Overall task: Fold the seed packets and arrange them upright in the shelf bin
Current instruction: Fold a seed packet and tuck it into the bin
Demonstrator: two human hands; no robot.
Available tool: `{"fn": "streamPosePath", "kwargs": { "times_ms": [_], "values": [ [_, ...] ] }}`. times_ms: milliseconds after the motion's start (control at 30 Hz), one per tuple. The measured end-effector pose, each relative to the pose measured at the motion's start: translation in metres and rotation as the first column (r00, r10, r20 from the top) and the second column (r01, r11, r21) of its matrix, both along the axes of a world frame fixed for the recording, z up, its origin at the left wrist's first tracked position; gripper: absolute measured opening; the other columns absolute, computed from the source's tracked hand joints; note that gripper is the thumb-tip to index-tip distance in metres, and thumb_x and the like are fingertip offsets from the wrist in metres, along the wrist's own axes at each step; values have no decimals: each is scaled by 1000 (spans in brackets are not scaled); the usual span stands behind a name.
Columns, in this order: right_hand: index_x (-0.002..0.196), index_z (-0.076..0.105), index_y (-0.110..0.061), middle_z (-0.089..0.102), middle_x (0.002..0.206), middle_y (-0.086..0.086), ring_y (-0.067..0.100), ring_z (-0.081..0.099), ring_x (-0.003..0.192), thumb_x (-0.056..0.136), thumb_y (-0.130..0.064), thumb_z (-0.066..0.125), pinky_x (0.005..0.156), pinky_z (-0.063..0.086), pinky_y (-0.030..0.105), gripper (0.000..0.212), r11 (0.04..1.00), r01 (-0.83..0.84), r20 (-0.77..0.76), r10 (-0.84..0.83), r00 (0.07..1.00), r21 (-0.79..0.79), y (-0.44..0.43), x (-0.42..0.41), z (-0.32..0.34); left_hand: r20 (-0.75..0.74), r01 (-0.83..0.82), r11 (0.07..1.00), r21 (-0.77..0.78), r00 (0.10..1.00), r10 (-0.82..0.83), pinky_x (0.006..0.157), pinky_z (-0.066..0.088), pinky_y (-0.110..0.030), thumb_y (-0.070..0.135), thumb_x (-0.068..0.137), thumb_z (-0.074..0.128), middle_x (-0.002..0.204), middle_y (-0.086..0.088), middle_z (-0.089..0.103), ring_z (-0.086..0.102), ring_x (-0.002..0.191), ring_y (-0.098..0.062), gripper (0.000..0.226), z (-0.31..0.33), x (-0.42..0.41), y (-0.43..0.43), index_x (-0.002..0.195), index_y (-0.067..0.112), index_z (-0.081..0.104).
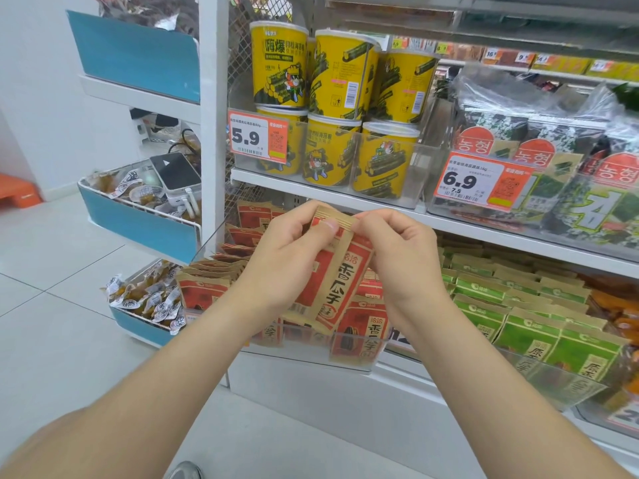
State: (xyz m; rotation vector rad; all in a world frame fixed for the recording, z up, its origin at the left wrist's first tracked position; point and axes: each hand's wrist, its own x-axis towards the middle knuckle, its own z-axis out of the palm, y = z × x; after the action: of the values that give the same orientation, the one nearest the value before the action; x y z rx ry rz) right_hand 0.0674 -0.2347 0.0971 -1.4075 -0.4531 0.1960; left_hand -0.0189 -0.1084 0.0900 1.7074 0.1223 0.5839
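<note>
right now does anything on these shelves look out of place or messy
Yes. A white electronic device with cables lies in the basket among wrapped snacks, where it does not belong. One yellow tub on the top row leans sideways. The red packets at the left of the bin lie slanted, not upright.

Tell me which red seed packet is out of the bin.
The red packet the left hand and right hand pinch; the others sit in the bin.

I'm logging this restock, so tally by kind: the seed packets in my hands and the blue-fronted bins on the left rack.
Red-and-tan paper seed packet, held: 1
Blue-fronted white rack bins: 3
Total: 4
</note>
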Motion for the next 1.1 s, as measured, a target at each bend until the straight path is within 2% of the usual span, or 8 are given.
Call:
{"fn": "streamPosePath", "kwargs": {
  "times_ms": [100,233,333,467,733,867,933,1100],
  "values": [
    [81,71,-11,68,73,10,22,64,62,92,-9,67,60,54,32,12,997,-60,-137,67,988,53,0,-1,3,-14,59,985,-164,998,-62,98,57,-60,24,116,43,109,-26,74,75,97,-34,35,-2,2,0,116,3,70],
    [72,75,-17,72,77,10,23,68,69,95,-17,68,68,55,34,24,994,-103,-169,106,980,27,-1,2,3,-25,79,959,-274,996,-89,107,54,-64,27,116,43,113,-20,78,74,109,-40,37,-4,6,2,117,11,76],
    [80,78,-14,74,78,10,21,70,69,101,-28,71,67,56,30,26,989,-144,-143,147,979,31,-3,4,2,-41,36,960,-277,998,-49,96,61,-54,29,116,44,105,-15,80,77,95,-30,37,-3,5,4,113,12,77],
    [102,81,-4,80,103,18,27,73,88,99,-40,72,87,58,41,37,986,-166,-117,168,979,27,-3,5,-2,-19,-27,956,-292,1000,22,84,64,-47,33,115,46,104,-18,80,78,89,-30,38,-3,5,5,110,9,76],
    [112,80,-6,80,95,7,12,73,78,104,-26,65,67,57,23,26,957,-284,-58,287,956,59,-4,8,-4,-19,-76,883,-463,997,76,68,64,-34,36,115,48,91,-8,80,77,78,-20,40,-4,9,10,107,14,80],
    [111,79,0,80,98,17,22,74,81,101,-16,70,76,61,39,20,966,-252,12,252,968,51,-2,8,-9,-2,-176,920,-350,982,187,72,63,-31,31,108,64,98,-3,81,76,82,-16,22,-8,11,10,124,16,68],
    [104,81,-3,81,94,17,26,75,80,100,-13,73,79,62,48,14,984,-169,77,165,983,49,0,7,-12,10,-223,931,-288,972,236,69,60,-25,32,101,74,104,1,80,77,84,-10,29,-9,11,10,125,19,62],
    [92,83,-19,80,78,0,14,73,71,99,-13,77,68,62,37,10,996,56,323,-75,943,69,2,3,-10,74,-41,982,-183,996,55,84,60,-34,50,90,78,94,5,76,72,88,-10,40,-7,8,3,96,11,72]
  ]
}}
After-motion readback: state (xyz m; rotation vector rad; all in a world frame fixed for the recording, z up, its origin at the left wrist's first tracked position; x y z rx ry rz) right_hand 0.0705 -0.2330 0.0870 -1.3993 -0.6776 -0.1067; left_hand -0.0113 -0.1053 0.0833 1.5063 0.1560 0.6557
